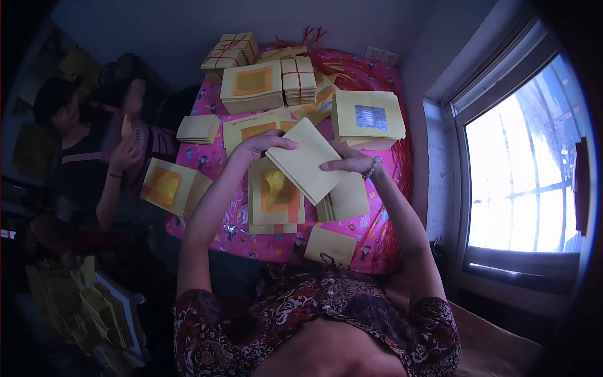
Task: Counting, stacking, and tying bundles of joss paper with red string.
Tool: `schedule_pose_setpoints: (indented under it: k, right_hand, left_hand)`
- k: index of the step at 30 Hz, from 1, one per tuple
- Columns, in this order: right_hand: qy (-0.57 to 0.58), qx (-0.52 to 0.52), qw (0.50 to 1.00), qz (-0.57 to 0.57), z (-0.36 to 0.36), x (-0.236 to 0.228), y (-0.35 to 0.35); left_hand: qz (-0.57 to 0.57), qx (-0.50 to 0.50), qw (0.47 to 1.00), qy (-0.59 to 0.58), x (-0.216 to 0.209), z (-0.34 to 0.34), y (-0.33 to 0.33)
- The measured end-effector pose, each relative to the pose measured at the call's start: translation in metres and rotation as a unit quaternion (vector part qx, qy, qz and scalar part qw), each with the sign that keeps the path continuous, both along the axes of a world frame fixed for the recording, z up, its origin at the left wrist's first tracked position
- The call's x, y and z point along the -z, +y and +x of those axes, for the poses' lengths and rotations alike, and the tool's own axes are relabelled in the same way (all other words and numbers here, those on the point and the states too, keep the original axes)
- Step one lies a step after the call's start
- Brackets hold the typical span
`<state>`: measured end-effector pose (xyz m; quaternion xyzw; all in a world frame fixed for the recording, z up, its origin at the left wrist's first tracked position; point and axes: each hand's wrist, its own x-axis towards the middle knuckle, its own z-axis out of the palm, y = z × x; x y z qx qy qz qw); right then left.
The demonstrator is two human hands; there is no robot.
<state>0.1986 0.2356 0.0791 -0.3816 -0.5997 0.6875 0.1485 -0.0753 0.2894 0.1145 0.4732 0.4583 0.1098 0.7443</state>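
Note:
Both my hands hold a thin stack of pale yellow paper sheets (306, 160), tilted above the table. My left hand (267, 143) grips its upper left edge, and my right hand (349, 159) has the right edge with the thumb on top. Beneath the held stack lies yellow paper with a gold and orange square (276, 188). To its right, partly hidden by the held stack, rests more plain yellow paper (348, 200). Nearest my body is a small plain yellow sheet (331, 246).
A pink patterned cloth (213, 242) covers the table. Tied paper bundles (298, 81), a gold-square stack (251, 88) and a silver-square stack (367, 119) stand at the back. Red strands (404, 169) hang along the right edge. At left a person (94, 144) holds paper. A bright window (521, 169) is right.

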Motion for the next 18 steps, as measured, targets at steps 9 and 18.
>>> schedule_pose_setpoints:
  k: [9,18]
  right_hand:
    - [0.231,0.317,0.896,-0.210,0.003,-0.005,-0.111]
    - [-0.030,0.359,0.933,0.024,0.012,-0.010,-0.155]
  left_hand:
    - [-0.152,-0.236,0.902,-0.329,0.060,0.042,-0.121]
    - [-0.040,-0.284,0.920,-0.266,0.043,0.085,-0.170]
